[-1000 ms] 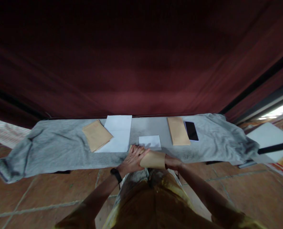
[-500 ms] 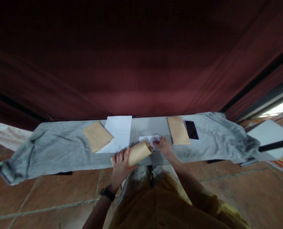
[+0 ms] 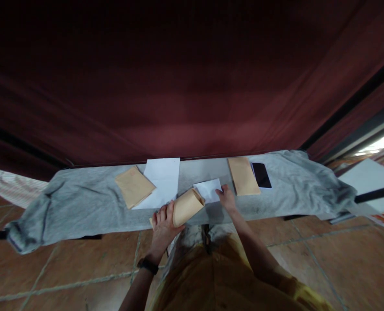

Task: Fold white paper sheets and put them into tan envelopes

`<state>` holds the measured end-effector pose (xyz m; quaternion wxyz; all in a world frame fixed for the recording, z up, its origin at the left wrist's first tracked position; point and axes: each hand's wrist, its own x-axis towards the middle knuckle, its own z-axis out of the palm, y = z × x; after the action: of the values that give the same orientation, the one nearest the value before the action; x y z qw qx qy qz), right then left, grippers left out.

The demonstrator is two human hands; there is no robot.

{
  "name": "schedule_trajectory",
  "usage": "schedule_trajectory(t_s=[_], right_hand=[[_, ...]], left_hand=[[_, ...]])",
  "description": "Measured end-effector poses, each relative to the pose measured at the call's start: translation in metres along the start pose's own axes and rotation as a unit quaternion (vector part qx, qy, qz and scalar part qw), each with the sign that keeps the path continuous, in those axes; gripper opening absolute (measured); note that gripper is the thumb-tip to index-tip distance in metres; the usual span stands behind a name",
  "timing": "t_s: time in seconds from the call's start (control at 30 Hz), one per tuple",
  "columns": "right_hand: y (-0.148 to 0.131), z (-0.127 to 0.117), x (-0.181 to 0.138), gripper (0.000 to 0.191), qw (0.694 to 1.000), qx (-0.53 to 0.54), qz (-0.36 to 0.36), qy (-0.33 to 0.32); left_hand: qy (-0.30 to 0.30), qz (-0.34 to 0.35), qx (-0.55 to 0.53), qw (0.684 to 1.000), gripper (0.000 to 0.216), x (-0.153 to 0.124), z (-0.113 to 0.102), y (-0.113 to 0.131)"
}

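Observation:
My left hand (image 3: 164, 221) is closed around a brown paper envelope (image 3: 188, 208), which bulges with its mouth gaping to the right. Between thumb and fingers, my right hand (image 3: 226, 196) pinches the right edge of a small folded white paper (image 3: 208, 191). That paper's left end lies close to the envelope's mouth; whether it reaches inside I cannot tell. Left of the hands, a large white sheet (image 3: 163, 179) is partly covered by several flat brown envelopes (image 3: 134, 186). Another flat brown envelope or stack (image 3: 243, 176) lies just beyond my right hand.
A phone (image 3: 261, 175) with a dark screen rests beside the right-hand brown envelopes. Grey cloth (image 3: 81, 198) covers the narrow bench. Behind it rises a dark red curtain-like surface (image 3: 185, 108). A white board (image 3: 369, 183) and a dark bar stand at the far right.
My right hand has gripped the small white paper by its right edge and lifted or tilted it, moving slightly right. My left hand keeps the envelope in nearly the same place.

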<state>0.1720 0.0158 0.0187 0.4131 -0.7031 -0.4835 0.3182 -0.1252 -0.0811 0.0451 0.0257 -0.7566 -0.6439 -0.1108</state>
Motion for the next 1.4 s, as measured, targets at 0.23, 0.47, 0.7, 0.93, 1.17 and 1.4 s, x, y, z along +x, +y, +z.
schedule_trajectory(t_s=[0.23,0.47,0.7,0.93,1.17,1.4], right_hand=[[0.003,-0.033,-0.002,0.04,0.989,0.129,-0.042,0.063],[0.006,-0.038,-0.022,0.035,0.986,0.118,-0.086,-0.079],[0.009,-0.049,-0.003,0.026,0.985,0.042,-0.092,-0.141],[0.0,-0.031,-0.008,0.028,0.98,0.06,-0.052,-0.182],[-0.013,0.007,-0.025,0.017,0.98,0.065,-0.034,-0.183],[-0.011,0.01,-0.032,0.015,0.982,0.064,-0.023,-0.179]], left_hand=[[-0.007,-0.003,-0.005,1.0,0.11,0.001,0.003,0.0],[-0.012,0.009,-0.02,1.0,0.114,0.002,0.003,-0.001],[-0.014,0.021,-0.025,0.999,0.115,0.003,0.002,0.0],[-0.017,0.054,-0.042,0.998,0.114,0.012,0.007,0.005],[-0.007,0.096,-0.054,0.994,0.116,0.027,0.006,0.024],[-0.01,0.106,-0.063,0.992,0.117,0.031,0.009,0.022]])
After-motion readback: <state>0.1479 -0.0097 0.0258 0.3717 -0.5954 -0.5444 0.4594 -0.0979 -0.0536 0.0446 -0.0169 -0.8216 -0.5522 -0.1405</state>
